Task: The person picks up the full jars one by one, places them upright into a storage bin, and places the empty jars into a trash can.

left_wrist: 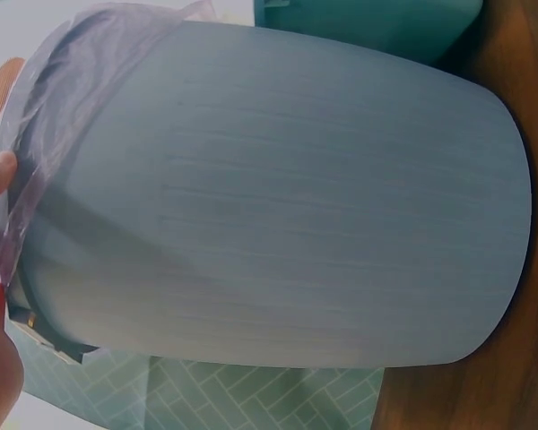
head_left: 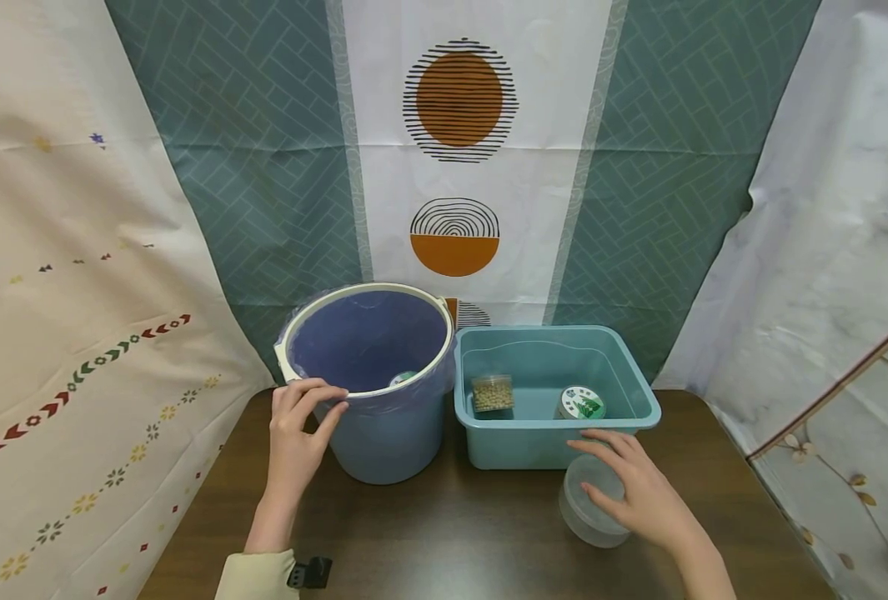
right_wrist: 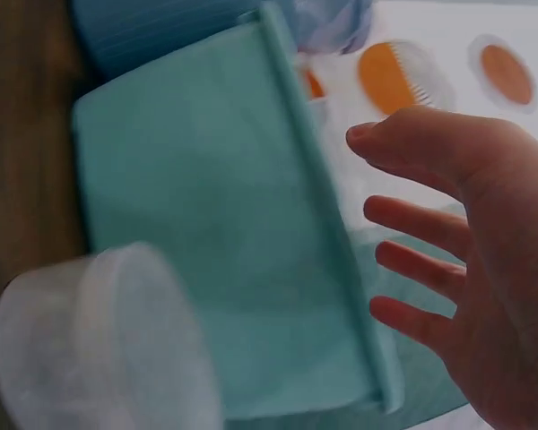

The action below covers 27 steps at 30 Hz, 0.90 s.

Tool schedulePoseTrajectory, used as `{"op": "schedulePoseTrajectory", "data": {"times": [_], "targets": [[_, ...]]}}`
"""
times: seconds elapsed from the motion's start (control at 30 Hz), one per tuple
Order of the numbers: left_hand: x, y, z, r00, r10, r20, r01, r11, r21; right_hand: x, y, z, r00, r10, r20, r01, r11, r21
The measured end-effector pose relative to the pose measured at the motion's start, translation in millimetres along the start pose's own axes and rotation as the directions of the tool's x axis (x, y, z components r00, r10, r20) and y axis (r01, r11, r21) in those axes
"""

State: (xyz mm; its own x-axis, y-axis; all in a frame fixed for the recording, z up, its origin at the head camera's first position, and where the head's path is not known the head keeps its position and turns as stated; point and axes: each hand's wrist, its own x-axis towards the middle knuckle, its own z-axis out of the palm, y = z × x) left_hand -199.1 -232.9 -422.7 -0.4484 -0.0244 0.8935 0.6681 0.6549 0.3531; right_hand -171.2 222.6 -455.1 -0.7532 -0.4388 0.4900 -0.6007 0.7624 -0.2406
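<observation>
My left hand (head_left: 298, 429) holds the near left rim of a blue trash bin (head_left: 387, 446), with its thumb outside the rim. A thin clear plastic bag (left_wrist: 81, 76) lines the bin and folds over its edge. Inside the bin, part of a round white-and-green item (head_left: 402, 378) shows. My right hand (head_left: 631, 483) hovers with spread fingers above a round translucent lidded container (head_left: 592, 529) on the table; in the right wrist view nothing is between the fingers. A teal basin (head_left: 556, 448) stands just beyond that hand.
In the basin sit a clear jar of pale beige pellets (head_left: 493, 393) and a round tub (head_left: 582, 403) with a green tree picture on its lid. Bin and basin stand side by side on the dark wooden table (head_left: 444, 550). Patterned cloths (head_left: 301, 167) hang behind and at both sides.
</observation>
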Motion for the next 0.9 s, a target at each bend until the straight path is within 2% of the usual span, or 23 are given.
{"op": "schedulePoseTrajectory", "data": {"times": [0.2, 0.37, 0.5, 0.63, 0.9], "targets": [[-0.3, -0.2, -0.3, 1.0, 0.006, 0.002, -0.006, 1.0, 0.001, -11.1, 13.7, 17.1, 0.997, 0.053, 0.062, -0.053, 0.999, -0.003], [-2.2, 0.0, -0.4, 1.0, -0.009, 0.005, 0.009, 1.0, 0.005, -16.6, 24.8, 29.5, 0.983, 0.118, 0.139, -0.121, 0.993, 0.012], [-2.7, 0.4, -0.4, 1.0, -0.018, 0.005, 0.018, 1.0, 0.004, -21.1, 32.3, 39.0, 0.974, 0.147, 0.17, -0.152, 0.988, 0.016], [-1.9, 1.0, -0.2, 1.0, -0.019, 0.006, 0.019, 1.0, 0.002, -23.8, 37.0, 44.5, 0.969, 0.168, 0.183, -0.174, 0.985, 0.014], [-0.2, 2.1, -0.9, 1.0, -0.016, 0.011, 0.016, 1.0, 0.003, -23.2, 43.8, 50.2, 0.964, 0.18, 0.197, -0.173, 0.984, -0.054]]}}
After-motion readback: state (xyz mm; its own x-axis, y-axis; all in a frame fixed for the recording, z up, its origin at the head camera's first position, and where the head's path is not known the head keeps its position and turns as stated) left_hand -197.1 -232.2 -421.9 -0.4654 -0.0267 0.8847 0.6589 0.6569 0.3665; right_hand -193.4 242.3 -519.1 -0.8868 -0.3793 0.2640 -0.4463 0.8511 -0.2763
